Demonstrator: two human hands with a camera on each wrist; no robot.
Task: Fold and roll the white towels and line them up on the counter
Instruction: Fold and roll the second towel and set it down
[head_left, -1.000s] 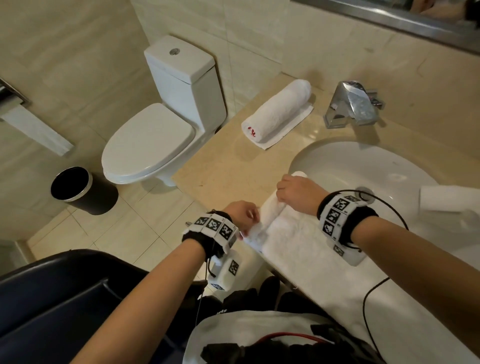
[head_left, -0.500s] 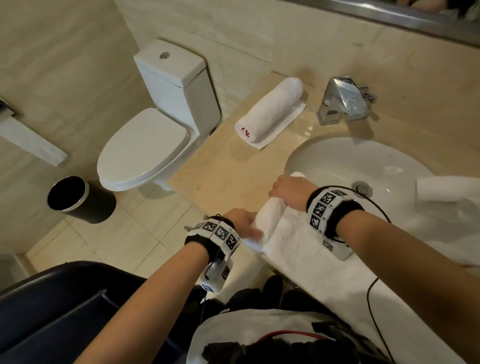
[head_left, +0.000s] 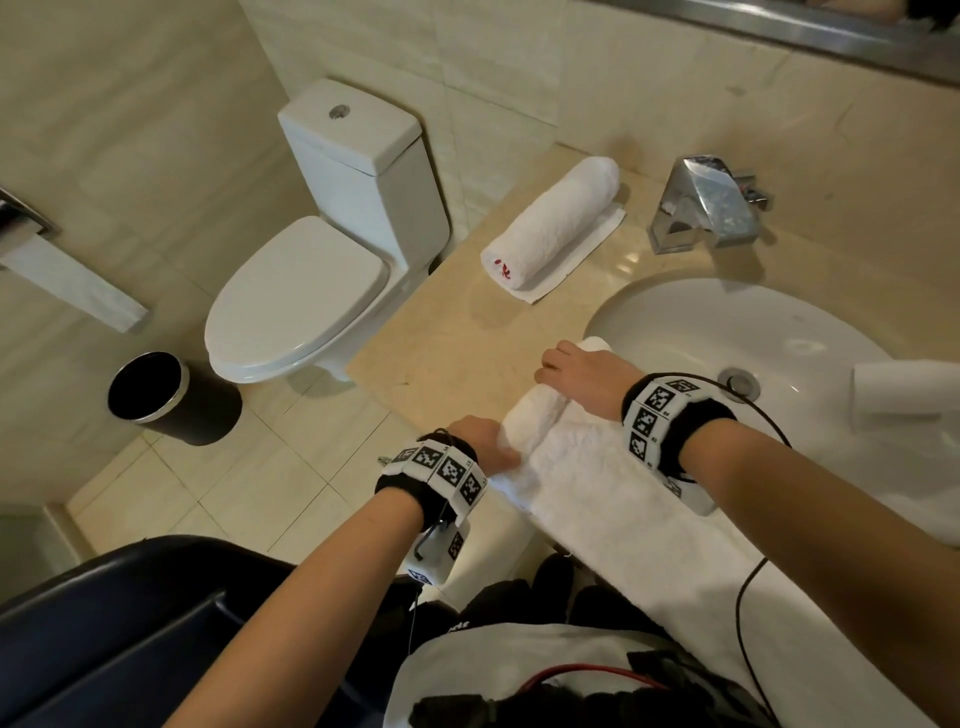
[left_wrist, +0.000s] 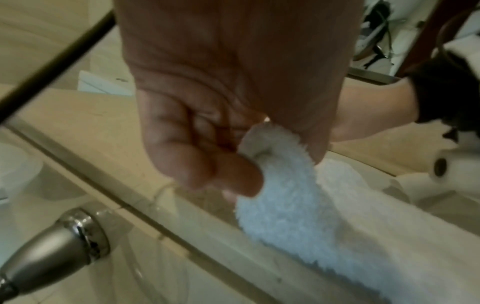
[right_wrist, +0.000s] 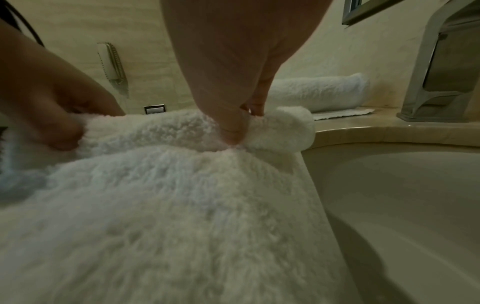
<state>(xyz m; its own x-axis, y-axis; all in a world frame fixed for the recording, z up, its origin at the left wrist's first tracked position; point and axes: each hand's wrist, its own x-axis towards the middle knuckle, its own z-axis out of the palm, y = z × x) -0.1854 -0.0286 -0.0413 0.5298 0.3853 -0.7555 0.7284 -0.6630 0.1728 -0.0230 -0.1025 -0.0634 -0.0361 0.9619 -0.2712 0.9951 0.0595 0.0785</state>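
Note:
A white towel (head_left: 613, 499) lies along the counter's front edge beside the sink, its far end wound into a small roll (head_left: 535, 415). My left hand (head_left: 483, 441) grips the near end of that roll (left_wrist: 280, 185), fingers curled under it. My right hand (head_left: 582, 374) pinches the far end of the roll (right_wrist: 280, 127) between thumb and fingers. A finished rolled white towel (head_left: 550, 228) with a red mark rests on a flat cloth at the back of the counter (head_left: 447, 353), also seen in the right wrist view (right_wrist: 319, 92).
The white sink basin (head_left: 727, 332) lies right of the towel, with a chrome faucet (head_left: 701, 208) behind it. A paper roll (head_left: 904, 389) sits at the far right. A toilet (head_left: 311, 270) and a black bin (head_left: 156, 395) stand left, below the counter.
Both hands stay on the roll and have wound it slightly thicker. The head view has shifted a little.

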